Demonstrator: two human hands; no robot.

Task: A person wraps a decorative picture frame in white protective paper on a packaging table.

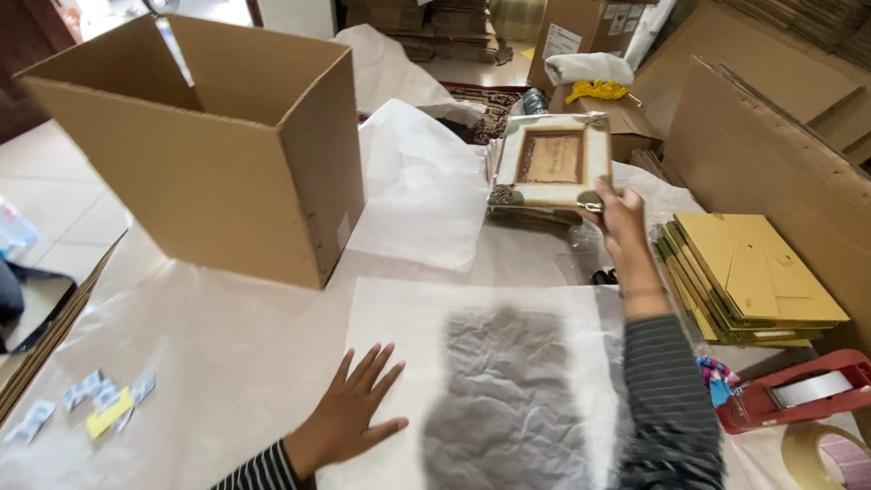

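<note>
My right hand grips the lower right corner of a cream picture frame with ornate green-gold corners, holding it just above a stack of similar frames. My left hand lies flat with fingers spread on the left edge of a white wrapping paper sheet. A crumpled grey tissue sheet lies on that paper between my arms. Both forearms wear striped sleeves.
A large open cardboard box stands at the back left. Stacked yellow frame backs lie on the right, a red tape dispenser and a tape roll nearer. Small packets lie at the left. Flat cardboard leans at the right.
</note>
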